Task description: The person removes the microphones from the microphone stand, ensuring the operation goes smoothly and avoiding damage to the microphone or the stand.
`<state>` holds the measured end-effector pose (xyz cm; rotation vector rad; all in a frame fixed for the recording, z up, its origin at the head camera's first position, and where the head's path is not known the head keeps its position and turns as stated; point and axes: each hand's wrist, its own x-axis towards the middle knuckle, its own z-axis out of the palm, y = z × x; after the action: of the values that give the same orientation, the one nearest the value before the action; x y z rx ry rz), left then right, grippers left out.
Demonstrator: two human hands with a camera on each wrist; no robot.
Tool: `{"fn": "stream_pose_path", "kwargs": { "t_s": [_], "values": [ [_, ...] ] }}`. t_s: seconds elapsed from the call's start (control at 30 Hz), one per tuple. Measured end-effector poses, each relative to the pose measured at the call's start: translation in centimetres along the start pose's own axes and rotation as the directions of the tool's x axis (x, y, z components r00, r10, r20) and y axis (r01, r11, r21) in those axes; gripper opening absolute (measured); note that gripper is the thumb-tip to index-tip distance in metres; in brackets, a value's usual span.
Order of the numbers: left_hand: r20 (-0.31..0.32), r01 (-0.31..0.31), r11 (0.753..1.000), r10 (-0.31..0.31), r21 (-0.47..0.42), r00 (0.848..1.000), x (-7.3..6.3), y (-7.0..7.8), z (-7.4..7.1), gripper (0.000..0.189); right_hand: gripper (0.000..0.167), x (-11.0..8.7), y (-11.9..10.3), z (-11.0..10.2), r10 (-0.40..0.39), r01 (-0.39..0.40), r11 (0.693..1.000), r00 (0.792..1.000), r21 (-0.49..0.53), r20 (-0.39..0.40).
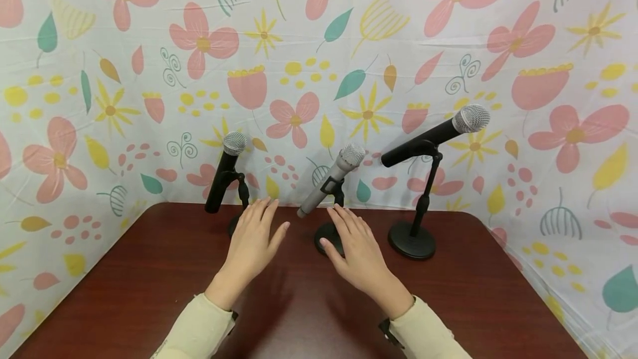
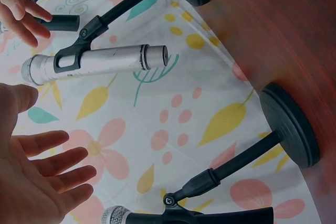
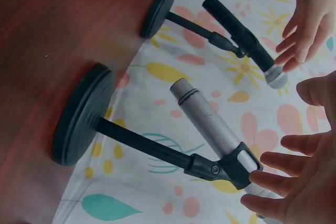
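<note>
Three microphones on black desk stands line the back of the table. A black microphone [image 1: 222, 177] with a silver mesh head leans in the left stand. In the middle a silver-grey microphone [image 1: 326, 180] sits in its clip, and a larger black microphone [image 1: 428, 137] rests highest at the right. My left hand [image 1: 255, 240] hovers before the left stand, fingers spread and nothing held. My right hand [image 1: 356, 248] is also empty, fingers extended, overlapping the middle stand's round base [image 1: 326, 237] in the head view. In the right wrist view, its fingertips overlap the silver-grey microphone's [image 3: 210, 121] head end.
The dark red-brown table [image 1: 304, 314] has rounded back corners. Behind it and along both sides hangs a white cloth [image 1: 309, 43] with pink, yellow and green flower prints. The right stand's round base [image 1: 411, 240] sits near the table's back right.
</note>
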<state>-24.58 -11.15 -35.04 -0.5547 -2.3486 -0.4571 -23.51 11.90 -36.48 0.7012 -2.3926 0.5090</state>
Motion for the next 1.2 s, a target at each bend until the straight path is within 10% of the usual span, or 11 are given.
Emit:
{"fn": "stream_pose_path", "kwargs": {
  "t_s": [1.2],
  "values": [
    [-0.159,-0.083,0.996,0.086,0.027,0.983,2.0,-3.0,-2.1,0.043,0.057,4.1,-2.1,1.9,-0.068,0.067,0.993,0.998,0.098,0.01]
  ]
}}
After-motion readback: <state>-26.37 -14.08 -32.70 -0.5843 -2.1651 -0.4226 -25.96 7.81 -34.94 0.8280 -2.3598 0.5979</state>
